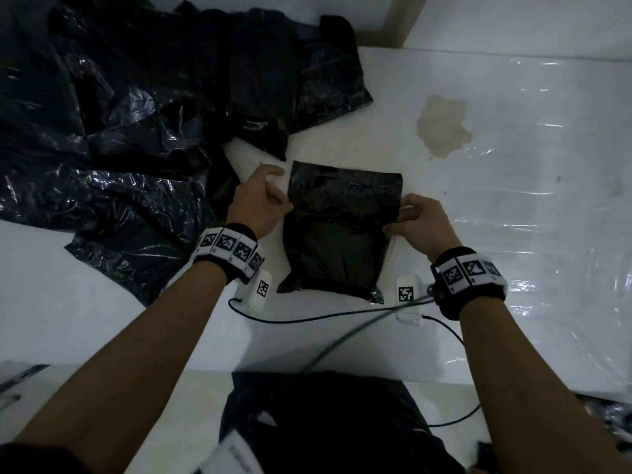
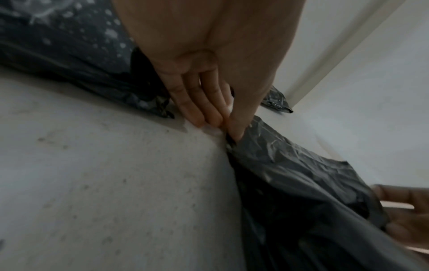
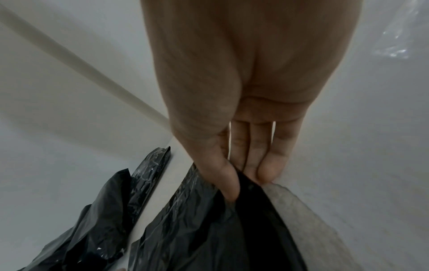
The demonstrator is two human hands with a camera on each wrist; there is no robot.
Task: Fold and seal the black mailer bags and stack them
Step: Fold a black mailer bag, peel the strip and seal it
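Note:
A black mailer bag [image 1: 342,230] lies flat on the white table [image 1: 342,336], its far end folded over with a straight edge. My left hand [image 1: 263,203] pinches the bag's left edge, thumb on top; in the left wrist view the left hand [image 2: 216,117] has its fingers down at the table beside the bag [image 2: 290,179]. My right hand [image 1: 413,220] pinches the right edge. The right wrist view shows the right hand [image 3: 246,176] with thumb over and fingers under the bag [image 3: 209,229].
A large heap of crumpled black bags [image 1: 119,131] covers the table's left and far side. A brownish stain [image 1: 443,126] and a clear plastic sheet [image 1: 547,200] lie to the right. Cables [image 1: 325,318] run along the near edge. More black plastic [image 1: 325,422] sits below the table edge.

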